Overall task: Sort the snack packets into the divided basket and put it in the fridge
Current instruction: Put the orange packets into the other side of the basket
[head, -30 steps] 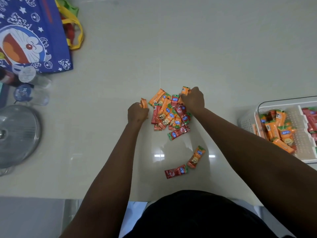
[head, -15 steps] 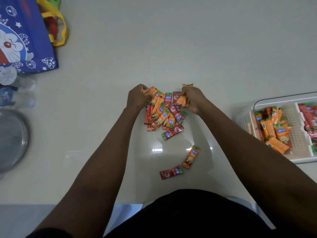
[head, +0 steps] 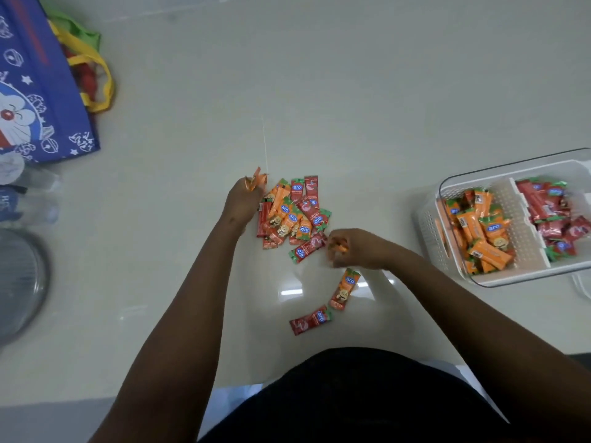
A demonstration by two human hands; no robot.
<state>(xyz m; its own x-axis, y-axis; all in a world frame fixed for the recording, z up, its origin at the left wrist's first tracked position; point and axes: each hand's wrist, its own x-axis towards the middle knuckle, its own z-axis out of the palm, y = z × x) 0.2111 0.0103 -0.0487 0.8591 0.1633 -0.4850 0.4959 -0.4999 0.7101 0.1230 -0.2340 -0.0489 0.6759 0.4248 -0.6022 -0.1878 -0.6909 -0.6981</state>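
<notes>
1. Packets in a mixed heap (head: 292, 215), orange and red, lie on the pale counter (head: 351, 91) between your two hands.
2. Your left hand (head: 241, 203) sits at the heap's left edge, fingers curled round orange packets (head: 256, 181) that stick out past your knuckles.
3. Your right hand (head: 355, 247) is just below and right of the heap, fingers curled on an orange packet (head: 338, 246); motion blur hides how many it grips.
4. One red packet (head: 307, 246) lies at the heap's lower edge, close to your right fingertips.
5. Two strays lie nearer your body: an orange one (head: 344, 289) and a red one (head: 309, 320), ends nearly touching.
6. Your divided basket (head: 428, 231) stands at the right on the counter, orange packets (head: 479, 231) in its left compartment, red ones (head: 550, 215) in the next.
7. A blue cartoon bag (head: 38, 84) with yellow handles, bottles (head: 28, 196) and a round glass lid (head: 19, 282) sit along the left edge.
</notes>
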